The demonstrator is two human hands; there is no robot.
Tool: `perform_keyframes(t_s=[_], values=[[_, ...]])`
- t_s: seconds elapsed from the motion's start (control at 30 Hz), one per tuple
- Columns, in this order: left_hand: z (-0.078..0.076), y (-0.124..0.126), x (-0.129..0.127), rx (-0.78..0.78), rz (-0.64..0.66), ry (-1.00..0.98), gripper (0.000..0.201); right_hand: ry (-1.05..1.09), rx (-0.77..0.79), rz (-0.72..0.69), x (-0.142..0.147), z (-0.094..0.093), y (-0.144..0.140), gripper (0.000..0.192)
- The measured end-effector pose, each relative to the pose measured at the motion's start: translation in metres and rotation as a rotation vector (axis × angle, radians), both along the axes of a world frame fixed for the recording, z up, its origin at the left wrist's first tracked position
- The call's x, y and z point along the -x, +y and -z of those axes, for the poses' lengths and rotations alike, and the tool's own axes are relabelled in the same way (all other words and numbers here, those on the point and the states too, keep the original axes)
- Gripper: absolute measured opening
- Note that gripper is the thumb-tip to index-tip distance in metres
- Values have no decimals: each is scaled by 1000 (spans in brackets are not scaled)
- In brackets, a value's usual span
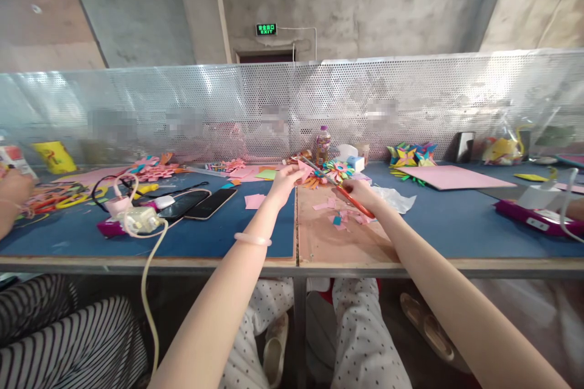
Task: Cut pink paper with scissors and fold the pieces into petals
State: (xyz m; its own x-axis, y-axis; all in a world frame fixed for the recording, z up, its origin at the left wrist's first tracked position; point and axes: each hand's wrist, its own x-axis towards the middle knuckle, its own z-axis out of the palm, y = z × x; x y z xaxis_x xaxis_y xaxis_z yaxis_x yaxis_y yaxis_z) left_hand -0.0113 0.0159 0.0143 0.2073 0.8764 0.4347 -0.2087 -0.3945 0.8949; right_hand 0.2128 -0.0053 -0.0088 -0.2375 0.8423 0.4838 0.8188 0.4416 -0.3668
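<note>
Head view: your left hand (288, 180) pinches one pink paper piece (306, 167) above the table (319, 248). Your right hand (363, 194), grip wrapped around one pair of scissors (356, 202), blades toward paper. Pink scraps (331, 202) below. Two phones (212, 203) lie left; one bottle (323, 144) behind.

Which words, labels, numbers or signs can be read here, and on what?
"安全出口": upper line of the green sign.
"EXIT": lower line, same sign.
Too small or blurred to read: markings on the purple-capped bottle, yellow container and red-and-white container.
</note>
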Motion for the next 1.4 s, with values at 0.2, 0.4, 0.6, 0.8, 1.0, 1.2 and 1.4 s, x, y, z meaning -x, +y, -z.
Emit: perform_keyframes(t_s=[0.2,0.4,0.6,0.8,1.0,1.2,1.4], values=[[0,-3,0,-71,-88,89,20,-114,-22,342,-7,2,3,42],[-2,-7,-2,12,-60,96,19,-237,9,427,-7,8,7,43],[-3,-4,1,88,-104,99,18,-340,-139,441,-2,22,9,32],[4,5,3,164,-191,114,20,-343,-53,441,-4,20,12,43],[9,8,3,222,-111,112,22,-310,100,403,-5,16,12,46],[12,11,3,303,-163,95,19,-421,167,326,-7,18,16,52],[15,11,3,257,-108,130,24,-513,217,246,-6,13,13,46]])
